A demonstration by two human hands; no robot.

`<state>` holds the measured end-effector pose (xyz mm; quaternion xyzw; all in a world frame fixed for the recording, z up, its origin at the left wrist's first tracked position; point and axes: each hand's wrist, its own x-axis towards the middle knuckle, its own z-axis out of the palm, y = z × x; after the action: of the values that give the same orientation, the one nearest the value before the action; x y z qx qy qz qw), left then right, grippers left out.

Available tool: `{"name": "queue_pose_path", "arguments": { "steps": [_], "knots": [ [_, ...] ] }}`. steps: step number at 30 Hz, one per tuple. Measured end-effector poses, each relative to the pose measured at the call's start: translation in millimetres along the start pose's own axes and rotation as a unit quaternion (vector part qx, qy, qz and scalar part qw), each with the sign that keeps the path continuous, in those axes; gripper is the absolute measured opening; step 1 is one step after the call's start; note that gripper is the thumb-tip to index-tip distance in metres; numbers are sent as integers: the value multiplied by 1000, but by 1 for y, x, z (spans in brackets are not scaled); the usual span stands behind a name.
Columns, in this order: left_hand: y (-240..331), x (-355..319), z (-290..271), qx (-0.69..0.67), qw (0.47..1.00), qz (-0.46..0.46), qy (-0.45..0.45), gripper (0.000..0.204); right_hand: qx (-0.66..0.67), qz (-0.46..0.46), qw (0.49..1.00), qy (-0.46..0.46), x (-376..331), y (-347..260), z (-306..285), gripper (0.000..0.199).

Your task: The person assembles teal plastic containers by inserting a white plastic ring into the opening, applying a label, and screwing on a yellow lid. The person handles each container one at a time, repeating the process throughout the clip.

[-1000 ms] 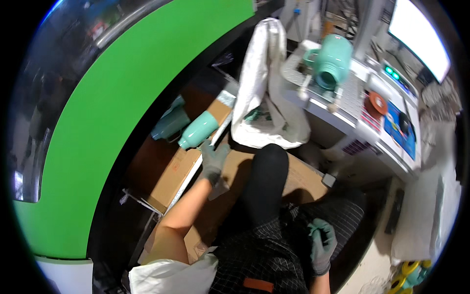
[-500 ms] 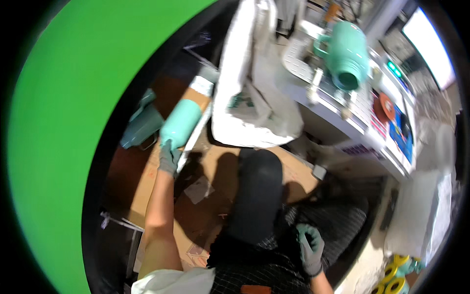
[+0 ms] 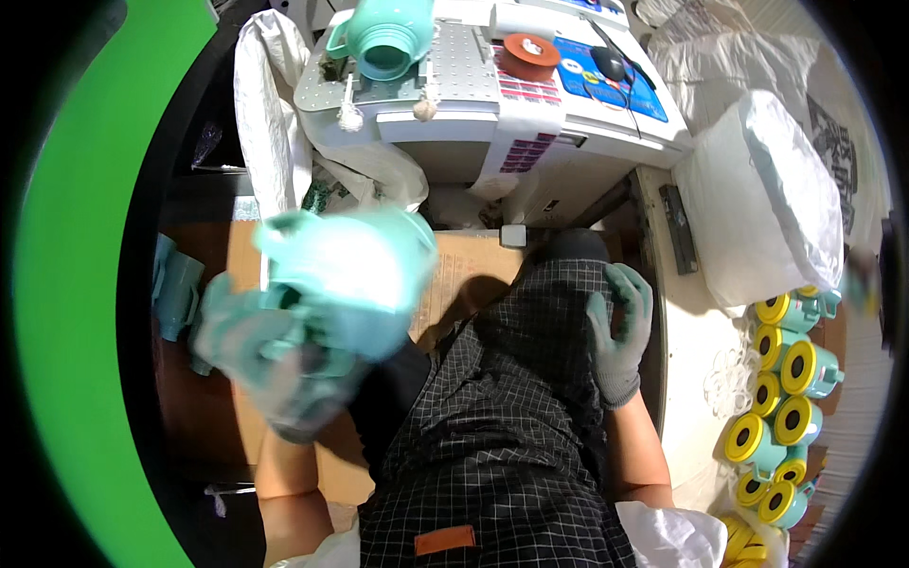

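My left hand, in a gloved grip partly smeared by motion, holds a mint-green thermos jug in front of my left thigh. The jug is tilted, with its handle toward the upper left; its rim is blurred. Above my other thigh, my right hand rests gloved and holds nothing, its thumb apart from its curved fingers. Another mint jug lies on the machine's perforated white plate, its round mouth facing me.
More mint jugs sit in the dark space at left. Several jugs with yellow bases or caps are stacked at right beside a white sack. On the white machine are an orange tape roll and a black mouse. A white woven bag hangs at left.
The left hand has lifted the jug from the cardboard at left and brought it nearer my lap. My view has turned rightward. My right hand has moved forward over the thigh.
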<state>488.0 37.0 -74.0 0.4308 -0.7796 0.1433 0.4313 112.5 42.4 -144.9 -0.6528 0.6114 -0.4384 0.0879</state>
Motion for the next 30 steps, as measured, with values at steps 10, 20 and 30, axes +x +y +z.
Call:
{"name": "queue_pose_path", "arguments": {
  "steps": [10, 20, 30],
  "knots": [
    [129, 4, 128, -423, 873, -40, -239, 85, 14, -159, 974, -158, -17, -39, -53, 22],
    [166, 24, 142, -256, 835, 106, -476, 100, -150, -94, 850, -496, -10, -26, -78, 17],
    [107, 23, 104, -326, 893, -37, -307, 76, 93, -192, 955, -205, -2, -52, -39, 27]
  ]
}}
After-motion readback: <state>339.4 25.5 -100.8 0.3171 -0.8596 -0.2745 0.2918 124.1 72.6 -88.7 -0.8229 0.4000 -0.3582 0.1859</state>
